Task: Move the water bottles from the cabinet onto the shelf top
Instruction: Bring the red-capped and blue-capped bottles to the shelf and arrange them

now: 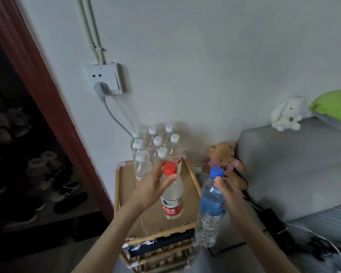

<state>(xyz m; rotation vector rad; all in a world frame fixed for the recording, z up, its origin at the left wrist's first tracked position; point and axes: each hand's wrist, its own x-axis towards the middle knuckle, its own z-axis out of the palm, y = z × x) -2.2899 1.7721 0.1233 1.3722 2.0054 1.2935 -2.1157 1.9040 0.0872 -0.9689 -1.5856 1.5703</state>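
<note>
Presently, the left hand pinches the neck of a red-capped bottle between thumb and fingers, just under the cap. The bottle is upright, red-and-white label facing the camera, its base low over the shelf top; contact between base and surface cannot be told. The right hand grips a blue-capped bottle by the neck, fingers curled round it below the cap. This bottle has a blue label, tilts slightly, and hangs off the right front corner of the shelf, clear of the surface.

The shelf top is a wooden-rimmed tray surface lined with brown board. At its back end, against the wall, stands a cluster of white-capped bottles, upright and packed touching one another. The red-capped bottle sits just in front of this cluster. Lower tiers of the shelf hold dark items, not identifiable.

Surroundings: a wall socket with a grey plug and cable; a brown teddy bear beside a grey sofa; a white plush rabbit and a green cushion on the sofa back; shoes on the floor at left.
</note>
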